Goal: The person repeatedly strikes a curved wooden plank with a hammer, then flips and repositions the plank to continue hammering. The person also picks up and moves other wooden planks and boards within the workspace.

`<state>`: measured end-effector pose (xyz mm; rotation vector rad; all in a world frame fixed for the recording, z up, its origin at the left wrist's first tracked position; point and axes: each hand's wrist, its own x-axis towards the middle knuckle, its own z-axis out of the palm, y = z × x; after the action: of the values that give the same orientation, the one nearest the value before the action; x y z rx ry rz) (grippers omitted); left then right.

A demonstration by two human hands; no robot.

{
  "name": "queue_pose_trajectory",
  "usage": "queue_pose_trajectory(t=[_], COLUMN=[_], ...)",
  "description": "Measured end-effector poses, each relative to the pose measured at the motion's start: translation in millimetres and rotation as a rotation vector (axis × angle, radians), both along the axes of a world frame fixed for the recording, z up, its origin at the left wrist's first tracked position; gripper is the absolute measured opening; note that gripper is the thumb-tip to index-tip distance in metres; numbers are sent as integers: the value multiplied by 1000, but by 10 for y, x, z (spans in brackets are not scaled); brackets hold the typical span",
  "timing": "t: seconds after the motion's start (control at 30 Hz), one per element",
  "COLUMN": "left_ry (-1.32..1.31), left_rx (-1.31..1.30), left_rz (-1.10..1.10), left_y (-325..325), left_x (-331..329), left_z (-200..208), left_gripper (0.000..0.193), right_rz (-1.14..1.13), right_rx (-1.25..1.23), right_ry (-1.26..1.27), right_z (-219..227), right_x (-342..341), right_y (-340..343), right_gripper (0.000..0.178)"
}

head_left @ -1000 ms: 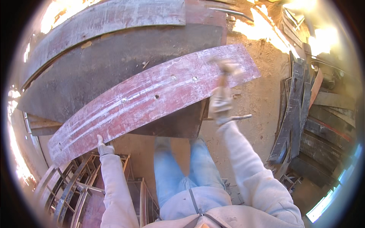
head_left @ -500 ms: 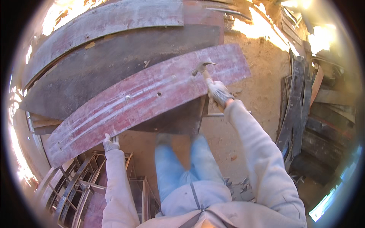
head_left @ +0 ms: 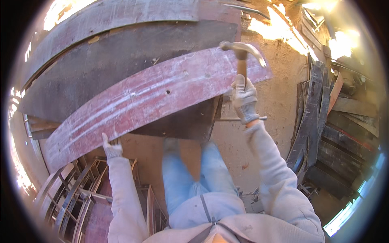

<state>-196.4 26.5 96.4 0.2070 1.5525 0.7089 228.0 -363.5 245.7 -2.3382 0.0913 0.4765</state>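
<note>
A claw hammer (head_left: 242,60) with a wooden handle is raised above the right end of a long reddish board (head_left: 150,97). My gloved right hand (head_left: 244,95) is wrapped round its handle, and the metal head stands clear of the board. At the near edge of the board, toward its left end, my gloved left hand (head_left: 112,146) grips it, thumb on top and the other fingers partly hidden below. The board carries pale streaks, and a small dark hole shows near its middle. It lies slanted across a dark panel (head_left: 178,121) underneath.
Large dark and grey sheets (head_left: 133,56) lie stacked beyond the board. To the right lean dark planks (head_left: 314,109) beside piled timber (head_left: 344,141). Slatted wooden frames (head_left: 81,198) stand at the lower left. A metal rod (head_left: 233,119) sticks out near my right wrist.
The hammer has risen off the board toward me and to the right, along with my right hand. My left hand has shifted slightly left and away along the edge.
</note>
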Motion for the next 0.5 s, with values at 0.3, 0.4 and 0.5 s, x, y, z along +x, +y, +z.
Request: queue_pose_trajectory(t=[0.3, 0.4, 0.5], left_ry=[-31, 13, -55], left_rx=[-3, -17, -30], left_rz=[-66, -62, -157], left_y=[40, 34, -8], left_x=[-24, -60, -41], left_z=[-92, -201, -195], left_gripper=[37, 36, 40], right_rz=[-3, 251, 192], right_rx=[-153, -505, -164], right_ry=[165, -267, 468], right_z=[-192, -406, -291], right_x=[-2, 39, 82], right_y=[-233, -221, -223], right_gripper=[60, 57, 58])
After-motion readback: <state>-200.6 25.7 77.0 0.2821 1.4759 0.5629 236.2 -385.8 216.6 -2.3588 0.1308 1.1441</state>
